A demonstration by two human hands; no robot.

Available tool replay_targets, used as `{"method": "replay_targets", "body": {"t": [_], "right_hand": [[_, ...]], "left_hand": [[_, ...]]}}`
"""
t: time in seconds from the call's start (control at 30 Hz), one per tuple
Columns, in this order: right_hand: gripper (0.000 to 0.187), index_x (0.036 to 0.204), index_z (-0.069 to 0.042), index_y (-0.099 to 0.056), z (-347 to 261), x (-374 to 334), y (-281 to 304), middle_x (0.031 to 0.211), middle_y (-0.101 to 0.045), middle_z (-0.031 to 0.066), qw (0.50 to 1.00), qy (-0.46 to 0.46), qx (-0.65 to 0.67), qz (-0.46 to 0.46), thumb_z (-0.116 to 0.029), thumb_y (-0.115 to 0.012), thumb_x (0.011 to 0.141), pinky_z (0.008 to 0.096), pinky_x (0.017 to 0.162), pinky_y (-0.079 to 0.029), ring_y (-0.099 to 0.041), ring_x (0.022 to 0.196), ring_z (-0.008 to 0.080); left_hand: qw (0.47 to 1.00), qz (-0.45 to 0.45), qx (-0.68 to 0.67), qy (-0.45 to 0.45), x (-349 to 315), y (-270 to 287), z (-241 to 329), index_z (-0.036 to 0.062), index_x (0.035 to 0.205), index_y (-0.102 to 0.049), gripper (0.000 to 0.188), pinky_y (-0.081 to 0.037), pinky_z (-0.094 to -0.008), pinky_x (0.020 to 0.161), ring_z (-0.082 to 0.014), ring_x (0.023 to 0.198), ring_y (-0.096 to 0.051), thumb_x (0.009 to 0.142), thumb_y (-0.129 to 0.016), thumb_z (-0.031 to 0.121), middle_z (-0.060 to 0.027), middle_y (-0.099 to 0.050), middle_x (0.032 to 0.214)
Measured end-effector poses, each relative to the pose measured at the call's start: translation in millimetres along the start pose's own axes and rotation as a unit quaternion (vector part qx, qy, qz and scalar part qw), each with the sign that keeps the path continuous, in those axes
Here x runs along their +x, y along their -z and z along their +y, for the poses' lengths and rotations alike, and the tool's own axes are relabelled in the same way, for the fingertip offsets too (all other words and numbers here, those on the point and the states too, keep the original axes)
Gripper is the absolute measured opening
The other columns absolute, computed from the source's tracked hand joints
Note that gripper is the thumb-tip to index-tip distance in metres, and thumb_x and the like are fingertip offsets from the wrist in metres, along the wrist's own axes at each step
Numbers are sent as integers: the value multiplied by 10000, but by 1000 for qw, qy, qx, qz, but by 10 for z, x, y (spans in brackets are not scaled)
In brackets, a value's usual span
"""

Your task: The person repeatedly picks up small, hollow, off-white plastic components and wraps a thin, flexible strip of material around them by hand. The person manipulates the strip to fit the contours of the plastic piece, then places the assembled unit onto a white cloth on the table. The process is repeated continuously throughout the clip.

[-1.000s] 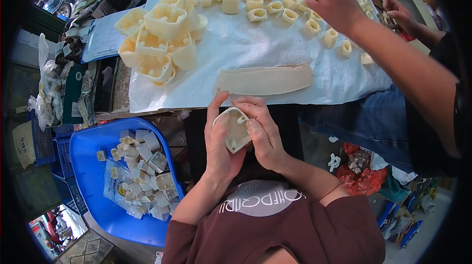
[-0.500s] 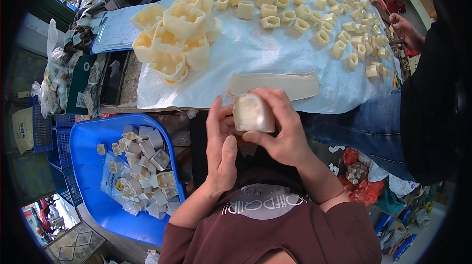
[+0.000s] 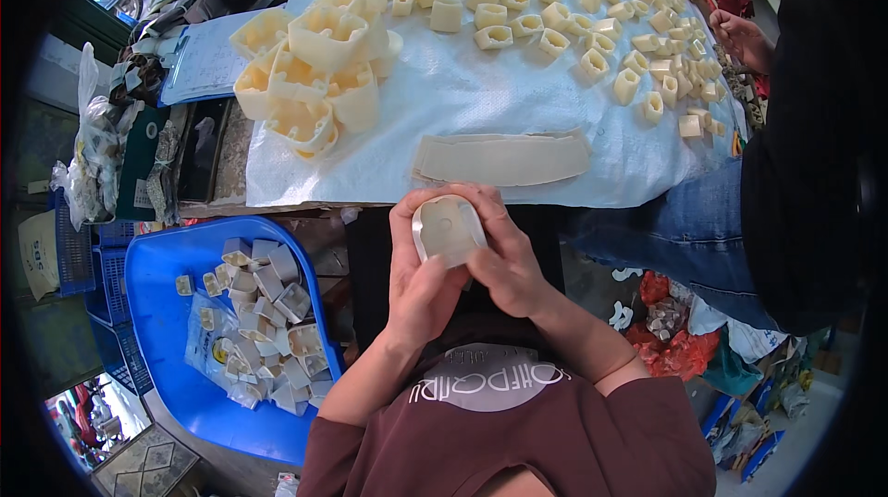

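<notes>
A cream-coloured hollow plastic casing point(image 3: 448, 229) is held between my two hands, in front of the table's near edge. Its open side faces up and shows a pale inner floor with a faint round mark. My left hand point(image 3: 416, 261) wraps its left side, thumb against the near rim. Around the right side closes my right hand point(image 3: 504, 256), its thumb also at the near rim. Just beyond my fingers, a stack of flat beige strips point(image 3: 499, 158) lies on the white woven sheet point(image 3: 342, 168).
Larger cream casings point(image 3: 319, 62) are piled at the left of the sheet; several small hollow pieces point(image 3: 592, 62) spread over the far right. A blue tub point(image 3: 157, 312) at lower left holds grey-white pieces point(image 3: 268, 312). Another person's hand point(image 3: 740, 39) and jeans point(image 3: 684, 229) are at right.
The casing has been turned so its open side shows, and it has come slightly nearer. My left hand, spread beside it before, has closed round it. The other person's hand has shifted.
</notes>
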State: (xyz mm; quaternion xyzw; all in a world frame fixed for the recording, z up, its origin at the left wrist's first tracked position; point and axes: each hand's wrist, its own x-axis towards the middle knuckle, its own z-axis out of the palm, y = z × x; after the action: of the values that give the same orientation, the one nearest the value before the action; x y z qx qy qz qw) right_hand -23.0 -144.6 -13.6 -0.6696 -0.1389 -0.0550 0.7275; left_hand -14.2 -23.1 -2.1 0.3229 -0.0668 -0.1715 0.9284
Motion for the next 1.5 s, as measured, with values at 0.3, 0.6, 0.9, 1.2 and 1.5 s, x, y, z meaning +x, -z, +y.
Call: {"method": "replay_targets", "body": {"t": [0.3, 0.6, 0.9, 1.2, 1.5], "right_hand": [[434, 1316, 12, -359, 22, -14, -39, 1261, -404, 204, 981, 79, -179, 9, -194, -399, 937, 375, 987, -321, -387, 1176, 329], [234, 1019, -22, -573, -58, 156, 256, 1173, -467, 148, 998, -3, 57, -38, -212, -468, 931, 338, 915, -372, -478, 1061, 230], [131, 857, -24, -593, -56, 219, 327, 1113, -529, 123, 984, -33, 11, -177, -123, -515, 890, 331, 893, -399, -504, 1042, 190], [354, 1217, -42, -502, -41, -72, 223, 1196, -490, 103, 973, -161, 158, -50, -261, -397, 960, 300, 846, -442, -541, 975, 197], [471, 1352, -34, -324, 103, -106, -34, 1318, -333, 171, 998, 12, -60, -4, -269, -413, 954, 383, 1022, -271, -339, 1213, 313]], "left_hand": [[996, 55, 69, -3, -6, 21, -70, 80, 1246, -319, 438, -441, -319, 855, -185, 1043, -491, 891, -508, 256, -103, -459, 1134], [965, -128, 150, 173, 24, 224, 227, 13, 1258, -291, 654, -421, -195, 505, -126, 640, -569, 791, -641, 309, -87, -538, 887], [949, -103, 208, 216, 24, 228, 182, -47, 1232, -371, 639, -477, -230, 486, -153, 607, -591, 777, -633, 318, -125, -584, 858], [965, -81, 205, 144, 62, 129, 175, 3, 1260, -384, 551, -496, -250, 638, -131, 840, -542, 811, -588, 248, -83, -509, 1034], [987, 60, 125, 76, -10, 94, -11, 32, 1103, -491, 305, -457, -254, 753, -119, 866, -548, 891, -530, 248, -65, -560, 995]]}}
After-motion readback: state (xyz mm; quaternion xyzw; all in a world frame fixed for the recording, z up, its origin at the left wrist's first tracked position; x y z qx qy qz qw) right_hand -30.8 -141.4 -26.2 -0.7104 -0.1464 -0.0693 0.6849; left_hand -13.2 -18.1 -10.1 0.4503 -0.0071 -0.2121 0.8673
